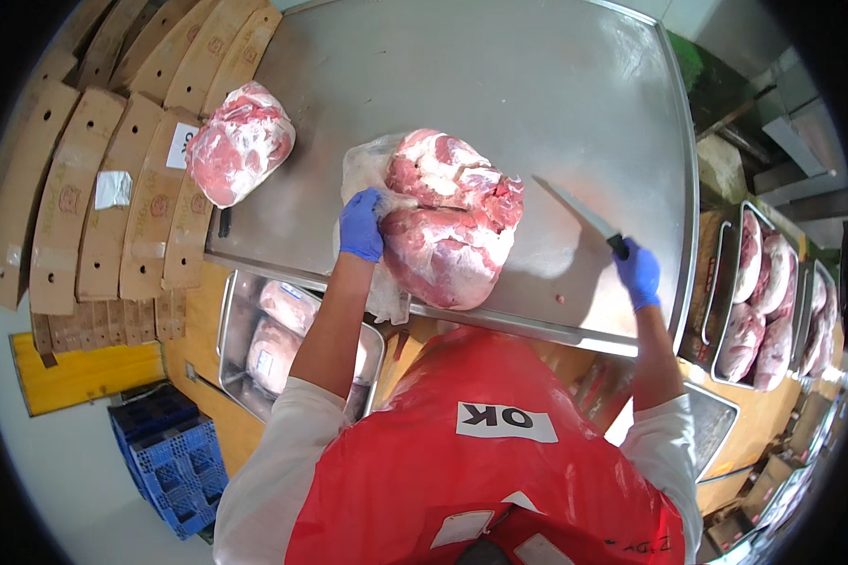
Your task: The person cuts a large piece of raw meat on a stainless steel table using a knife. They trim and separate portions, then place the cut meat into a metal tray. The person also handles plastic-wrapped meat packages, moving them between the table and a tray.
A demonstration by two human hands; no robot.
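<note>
A large piece of raw meat (448, 250), pink with white fat and a deep groove across it, lies on the steel table (537, 75). Clear plastic wrap (363, 169) sticks out from under its left side. My left hand (362, 226), in a blue glove, is closed on the edge of that wrap, against the meat. To the right, my gloved right hand (639, 273) grips the black handle of a knife (584, 215). Its long blade points away and to the left, apart from the meat. A second piece of meat (243, 146) sits at the table's left edge.
Stacked cardboard boxes (104, 198) stand along the left side. Below the table's front edge, a metal tub (231, 325) holds wrapped meat. Trays of meat (763, 292) are at the right, beside the table. Blue plastic pallets (174, 461) lie at lower left.
</note>
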